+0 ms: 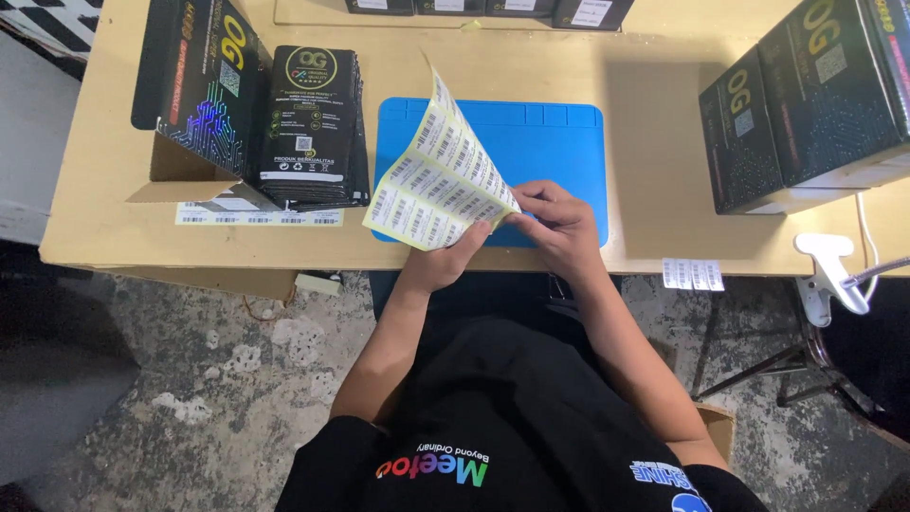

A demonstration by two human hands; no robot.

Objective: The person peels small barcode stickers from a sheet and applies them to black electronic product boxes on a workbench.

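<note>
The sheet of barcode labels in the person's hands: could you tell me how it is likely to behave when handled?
The label sheet probably is floppy: it curls upward between the left hand and right hand. It looks thin and light, so likely easy to crease.

Light wooden table [645, 171], blue mat [559, 142], black boxes [806, 104], black pouch stack [313, 128], barcode label strip [258, 217]

Looks like my little packing/labelling workstation in a stockroom or small warehouse: plain wooden table [142, 237] on a rough, stained concrete floor [190, 379], stacks of black product boxes [806, 104], a pile of black pouches [313, 128], barcode sticker sheet [441, 175], blue work mat [559, 152].
</note>
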